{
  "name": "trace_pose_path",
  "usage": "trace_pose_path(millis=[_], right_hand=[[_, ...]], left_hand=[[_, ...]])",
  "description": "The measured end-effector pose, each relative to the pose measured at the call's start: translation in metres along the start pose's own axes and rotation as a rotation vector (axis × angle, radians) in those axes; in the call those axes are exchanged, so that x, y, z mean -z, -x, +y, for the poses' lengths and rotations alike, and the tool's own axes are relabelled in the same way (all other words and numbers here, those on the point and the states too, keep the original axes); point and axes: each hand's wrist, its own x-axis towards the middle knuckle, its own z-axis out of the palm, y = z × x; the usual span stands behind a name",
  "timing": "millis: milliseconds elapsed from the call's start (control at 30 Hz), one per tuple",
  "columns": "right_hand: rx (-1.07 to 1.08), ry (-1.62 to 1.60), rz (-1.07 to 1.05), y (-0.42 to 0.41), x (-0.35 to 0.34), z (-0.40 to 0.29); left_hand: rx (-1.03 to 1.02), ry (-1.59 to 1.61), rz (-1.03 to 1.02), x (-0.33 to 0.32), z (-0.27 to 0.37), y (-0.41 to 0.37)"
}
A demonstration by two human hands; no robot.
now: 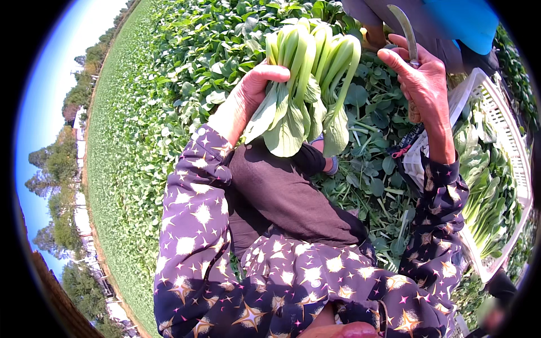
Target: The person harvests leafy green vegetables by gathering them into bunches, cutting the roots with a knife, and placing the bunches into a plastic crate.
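My left hand (pixel 260 82) is closed around a bunch of bok choy (pixel 300 80), pale stems up and green leaves hanging down over my knee. To the right, my right hand (pixel 418 76) holds a curved sickle knife (pixel 405 29), its blade pointing up and its wooden handle (pixel 414 112) showing below the palm. My thumb and index finger on that hand are spread apart; the other fingers are partly hidden behind it. Cut leaves and stems (pixel 380 190) lie on the ground between my leg and right forearm.
A white plastic crate (pixel 524 177) on the right holds many leafy greens (pixel 486 190). Another person (pixel 376 12) in grey trousers is close at the top right, by a blue object (pixel 469 21). Rows of growing greens (pixel 190 55) spread ahead and left.
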Motion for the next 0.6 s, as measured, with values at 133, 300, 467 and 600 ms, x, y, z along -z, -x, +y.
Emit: trace_pose_path(millis=[133, 300, 467, 600], right_hand=[[-0.003, -0.14, 0.068, 0.027, -0.029, -0.011], [0.49, 0.099, 0.521, 0.046, -0.066, -0.019], [0.268, 0.263, 0.172, 0.028, -0.074, -0.015], [0.095, 0.092, 0.063, 0.023, -0.075, -0.019]], left_hand=[[-0.058, 0.13, -0.012, -0.016, -0.011, -0.006], [0.009, 0.131, -0.011, -0.031, -0.006, -0.013], [-0.049, -0.014, 0.004, -0.052, -0.017, -0.021], [0.02, 0.074, -0.073, -0.026, -0.02, -0.019]])
